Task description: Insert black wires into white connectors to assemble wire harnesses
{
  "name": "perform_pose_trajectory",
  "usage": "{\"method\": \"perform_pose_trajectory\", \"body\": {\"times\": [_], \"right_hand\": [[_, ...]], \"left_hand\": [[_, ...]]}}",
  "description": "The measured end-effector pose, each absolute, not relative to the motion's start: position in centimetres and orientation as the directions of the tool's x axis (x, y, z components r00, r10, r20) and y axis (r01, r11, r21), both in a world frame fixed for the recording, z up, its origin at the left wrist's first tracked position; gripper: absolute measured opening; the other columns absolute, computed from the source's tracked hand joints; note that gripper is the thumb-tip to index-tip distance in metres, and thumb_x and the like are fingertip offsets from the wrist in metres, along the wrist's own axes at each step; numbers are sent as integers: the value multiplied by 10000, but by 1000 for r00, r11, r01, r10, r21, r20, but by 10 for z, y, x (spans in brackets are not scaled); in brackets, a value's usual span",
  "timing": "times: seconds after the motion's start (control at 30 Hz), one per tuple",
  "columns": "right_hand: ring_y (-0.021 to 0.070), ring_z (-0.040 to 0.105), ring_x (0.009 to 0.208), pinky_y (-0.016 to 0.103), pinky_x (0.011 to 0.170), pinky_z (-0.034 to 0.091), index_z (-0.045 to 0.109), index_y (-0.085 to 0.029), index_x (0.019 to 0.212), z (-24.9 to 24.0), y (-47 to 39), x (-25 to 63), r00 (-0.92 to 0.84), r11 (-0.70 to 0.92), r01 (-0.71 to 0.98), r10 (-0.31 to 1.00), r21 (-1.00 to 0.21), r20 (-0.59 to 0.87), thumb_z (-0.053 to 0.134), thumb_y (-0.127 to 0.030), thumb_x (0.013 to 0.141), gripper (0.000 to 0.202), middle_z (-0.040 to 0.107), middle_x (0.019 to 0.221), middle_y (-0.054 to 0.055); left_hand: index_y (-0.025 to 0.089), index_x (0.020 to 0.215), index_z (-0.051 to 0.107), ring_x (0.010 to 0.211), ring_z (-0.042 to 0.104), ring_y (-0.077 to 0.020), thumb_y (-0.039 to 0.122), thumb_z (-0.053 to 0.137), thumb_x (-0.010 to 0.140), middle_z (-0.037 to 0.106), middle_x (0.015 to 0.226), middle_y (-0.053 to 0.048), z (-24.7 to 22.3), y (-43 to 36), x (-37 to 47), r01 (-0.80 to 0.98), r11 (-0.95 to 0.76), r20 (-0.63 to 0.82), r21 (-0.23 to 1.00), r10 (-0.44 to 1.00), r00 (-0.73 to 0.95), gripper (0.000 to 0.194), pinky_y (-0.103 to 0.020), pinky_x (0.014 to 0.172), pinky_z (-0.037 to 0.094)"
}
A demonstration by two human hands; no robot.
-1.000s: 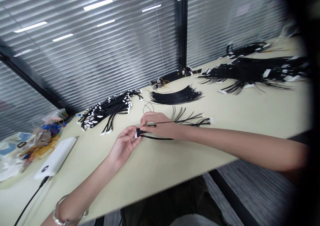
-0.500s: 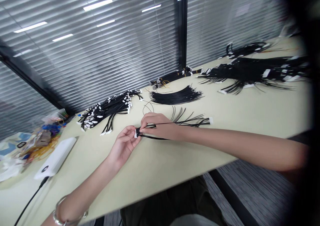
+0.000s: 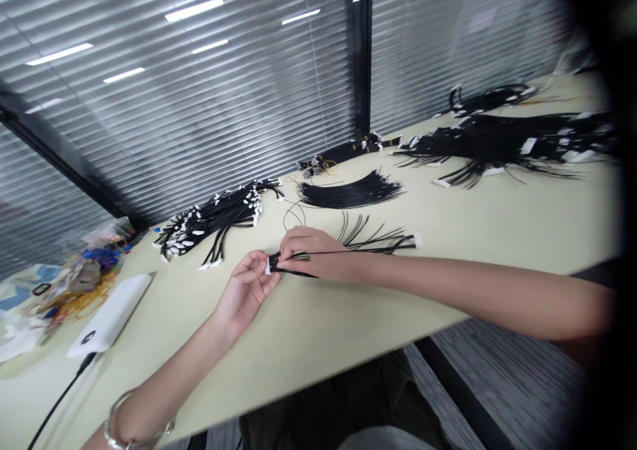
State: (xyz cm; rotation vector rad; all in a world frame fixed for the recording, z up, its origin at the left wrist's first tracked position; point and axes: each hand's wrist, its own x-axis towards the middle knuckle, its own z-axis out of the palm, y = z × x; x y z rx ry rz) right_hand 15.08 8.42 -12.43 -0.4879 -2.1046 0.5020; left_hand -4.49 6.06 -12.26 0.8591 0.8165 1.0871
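Note:
Between the fingertips of my left hand (image 3: 250, 284) is a white connector (image 3: 269, 265) with black wires coming out of its right side. My right hand (image 3: 311, 252) is closed on those black wires (image 3: 293, 272) just beside the connector, its fingers pinched together. Loose wire ends (image 3: 365, 234) fan out on the table past my right hand, near a second white connector (image 3: 417, 240). A thin wire crosses over the back of my right hand. The wire tips at my right fingertips are too small to make out.
A pile of black cables with white connectors (image 3: 213, 221) lies behind my left hand, a bundle of black wires (image 3: 351, 191) behind my right. More cables (image 3: 497, 141) lie at the right. A white power bank (image 3: 110, 315) and plastic bags (image 3: 30, 324) are at the left.
My right hand has shifted very slightly down, and the wires under it lie a little differently. My left hand keeps its grip on the connector.

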Motion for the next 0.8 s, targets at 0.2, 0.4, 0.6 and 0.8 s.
{"method": "perform_pose_trajectory", "body": {"times": [0.2,0.4,0.6,0.8], "right_hand": [[135,512,852,280,786,381,600,-171,804,-126,81,150,-534,852,161,499,-497,682,542,-259,863,120,599,881,23],[137,517,854,286,800,382,603,-178,797,-125,77,150,-529,847,162,508,-507,679,539,-248,867,118,605,871,24],[135,516,862,280,799,388,609,-177,804,-126,76,150,-528,833,135,519,-536,673,539,-246,867,117,601,879,26],[131,513,877,277,810,391,614,-180,791,-128,75,149,-512,811,109,542,-575,667,557,-234,852,100,595,873,19]], "left_hand": [[177,882,573,627,582,-50,78,655,733,563,807,10,-124,56,-47,-368,233,-137,900,953,268,196,-128,606,536],[192,896,573,665,610,-67,114,690,720,562,788,14,-126,55,-47,-362,215,-130,907,961,244,226,-91,545,511],[186,883,557,607,584,-54,105,699,704,538,736,19,-124,54,-46,-358,233,-154,904,960,236,243,-43,398,409],[182,856,540,604,568,-50,112,697,712,525,717,19,-125,55,-47,-337,226,-139,914,954,265,223,-34,370,360]]}}
